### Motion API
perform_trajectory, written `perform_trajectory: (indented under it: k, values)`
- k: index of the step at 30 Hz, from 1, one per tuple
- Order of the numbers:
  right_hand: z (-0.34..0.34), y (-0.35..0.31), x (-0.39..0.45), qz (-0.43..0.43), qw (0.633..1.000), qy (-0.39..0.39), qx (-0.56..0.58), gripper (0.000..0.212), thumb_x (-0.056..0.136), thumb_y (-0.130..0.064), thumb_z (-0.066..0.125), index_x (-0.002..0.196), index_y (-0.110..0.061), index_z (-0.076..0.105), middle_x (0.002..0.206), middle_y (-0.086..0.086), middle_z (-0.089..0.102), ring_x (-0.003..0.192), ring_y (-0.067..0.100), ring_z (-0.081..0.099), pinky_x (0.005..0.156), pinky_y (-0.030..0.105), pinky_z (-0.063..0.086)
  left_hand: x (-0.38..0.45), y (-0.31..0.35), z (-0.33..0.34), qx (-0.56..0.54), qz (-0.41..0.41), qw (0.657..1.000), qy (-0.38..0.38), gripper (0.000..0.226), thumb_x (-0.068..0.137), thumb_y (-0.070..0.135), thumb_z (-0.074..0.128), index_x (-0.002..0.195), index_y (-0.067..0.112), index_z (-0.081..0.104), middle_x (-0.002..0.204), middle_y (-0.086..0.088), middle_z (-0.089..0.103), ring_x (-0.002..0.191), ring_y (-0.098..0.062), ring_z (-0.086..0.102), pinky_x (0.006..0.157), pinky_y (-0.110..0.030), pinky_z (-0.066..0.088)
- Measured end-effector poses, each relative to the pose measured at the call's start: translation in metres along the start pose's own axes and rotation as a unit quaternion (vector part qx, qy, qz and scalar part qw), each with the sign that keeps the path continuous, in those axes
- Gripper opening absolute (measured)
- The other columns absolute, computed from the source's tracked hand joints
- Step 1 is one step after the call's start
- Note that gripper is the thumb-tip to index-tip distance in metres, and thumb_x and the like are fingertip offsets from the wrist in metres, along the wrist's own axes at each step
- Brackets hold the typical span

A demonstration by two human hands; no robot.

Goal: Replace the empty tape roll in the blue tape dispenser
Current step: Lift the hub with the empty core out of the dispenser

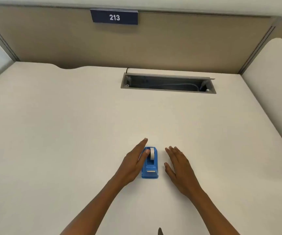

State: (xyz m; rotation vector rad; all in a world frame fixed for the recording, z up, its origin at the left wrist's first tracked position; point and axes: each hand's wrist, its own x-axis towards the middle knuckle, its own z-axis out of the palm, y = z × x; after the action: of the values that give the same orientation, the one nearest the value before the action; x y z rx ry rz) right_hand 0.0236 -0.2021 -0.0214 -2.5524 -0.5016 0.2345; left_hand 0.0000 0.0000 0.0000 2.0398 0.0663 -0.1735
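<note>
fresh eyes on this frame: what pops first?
The blue tape dispenser stands out, sitting near the front middle of the pale desk with a white roll in it. The left hand lies along its left side with the thumb on the roll, and the right hand is flat and apart on its right. Farther back are an open cable tray set in the desk and a dark "213" sign on the partition.
</note>
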Motion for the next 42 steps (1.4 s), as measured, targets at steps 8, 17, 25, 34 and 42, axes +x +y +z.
perform_trajectory:
  k: [8, 17, 25, 34, 42]
  values:
    - [0.001, 0.000, -0.001, -0.020, 1.000, 0.017, 0.008, 0.055, 0.096, -0.031, 0.045, 0.145, -0.026, 0.022, 0.155, -0.003, 0.024, 0.139, 0.000, 0.007, 0.116, 0.022, 0.008, 0.000, -0.008, -0.001, -0.055, -0.018, 0.998, -0.025, 0.055, 0.089, 0.052, 0.035, 0.140, 0.032, 0.035, 0.140, 0.023, 0.038, 0.131, 0.003, 0.036, 0.097, 0.003, 0.024]
    - [-0.011, -0.021, 0.022, -0.056, 0.992, 0.020, 0.114, 0.062, 0.086, -0.040, 0.061, 0.140, -0.034, 0.032, 0.142, -0.031, 0.023, 0.141, -0.006, 0.010, 0.111, 0.017, 0.017, 0.000, -0.015, -0.009, 0.013, 0.011, 0.995, -0.095, 0.104, 0.050, 0.066, 0.077, 0.131, 0.062, 0.012, 0.132, 0.048, 0.020, 0.119, 0.030, 0.023, 0.092, 0.008, 0.022]
    - [-0.008, -0.024, 0.035, -0.052, 0.990, -0.045, 0.121, 0.064, 0.079, -0.038, 0.070, 0.135, -0.037, 0.040, 0.142, -0.017, 0.043, 0.139, 0.004, 0.024, 0.109, 0.030, 0.028, 0.001, -0.024, -0.004, 0.016, 0.033, 0.996, -0.080, 0.106, 0.060, 0.045, 0.083, 0.134, 0.061, 0.009, 0.141, 0.042, 0.017, 0.127, 0.024, 0.021, 0.096, 0.005, 0.020]
    - [-0.011, -0.029, 0.043, -0.053, 0.989, -0.022, 0.136, 0.047, 0.081, -0.023, 0.071, 0.126, -0.023, 0.055, 0.129, -0.003, 0.059, 0.119, 0.014, 0.050, 0.102, 0.029, 0.040, 0.002, -0.027, -0.003, 0.023, 0.037, 0.996, -0.076, 0.103, 0.062, 0.047, 0.081, 0.133, 0.063, 0.009, 0.138, 0.047, 0.016, 0.125, 0.025, 0.022, 0.095, 0.006, 0.020]
    - [-0.014, -0.032, 0.044, -0.045, 0.988, -0.032, 0.142, 0.045, 0.082, -0.022, 0.069, 0.125, -0.022, 0.055, 0.126, -0.002, 0.060, 0.118, 0.014, 0.051, 0.100, 0.027, 0.039, 0.002, -0.030, -0.001, 0.026, 0.033, 0.997, -0.069, 0.101, 0.061, 0.051, 0.079, 0.133, 0.063, 0.009, 0.134, 0.053, 0.015, 0.125, 0.026, 0.021, 0.094, 0.007, 0.019]
